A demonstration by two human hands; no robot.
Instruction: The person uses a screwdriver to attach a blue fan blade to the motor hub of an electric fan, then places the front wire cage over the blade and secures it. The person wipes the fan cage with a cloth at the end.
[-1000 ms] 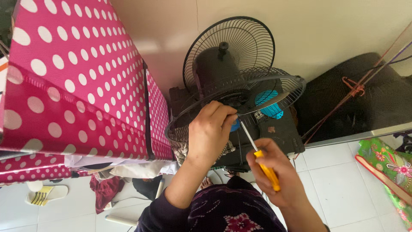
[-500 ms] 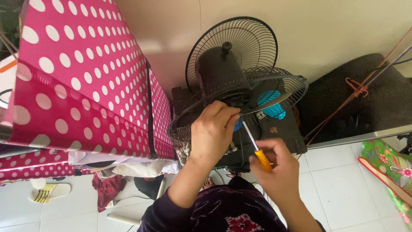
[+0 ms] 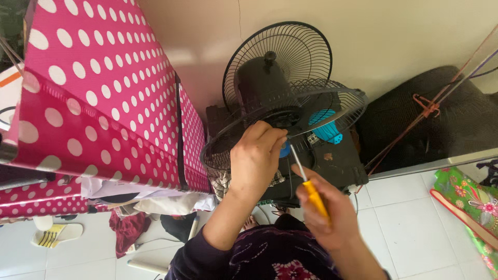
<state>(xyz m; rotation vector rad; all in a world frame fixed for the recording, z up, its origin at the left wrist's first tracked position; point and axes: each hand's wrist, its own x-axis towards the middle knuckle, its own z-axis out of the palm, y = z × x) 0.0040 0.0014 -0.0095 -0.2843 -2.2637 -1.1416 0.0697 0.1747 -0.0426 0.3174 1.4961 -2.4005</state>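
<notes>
Yellow-handled screwdriver (image 3: 310, 187) sits centre-lower frame, gripped in right hand (image 3: 328, 215) w/ fist closed; shaft slants up-left, tip twd blue hub. Left hand (image 3: 256, 161) pinches at fan (image 3: 282, 98) centre, inside wire guard holding blue blade (image 3: 326, 126).

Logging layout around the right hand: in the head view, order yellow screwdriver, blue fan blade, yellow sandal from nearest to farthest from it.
1. Yellow screwdriver: gripped in the right hand, shaft pointing up at the fan.
2. Blue fan blade: above the hand, inside the wire guard.
3. Yellow sandal: far left on the floor tiles.
</notes>
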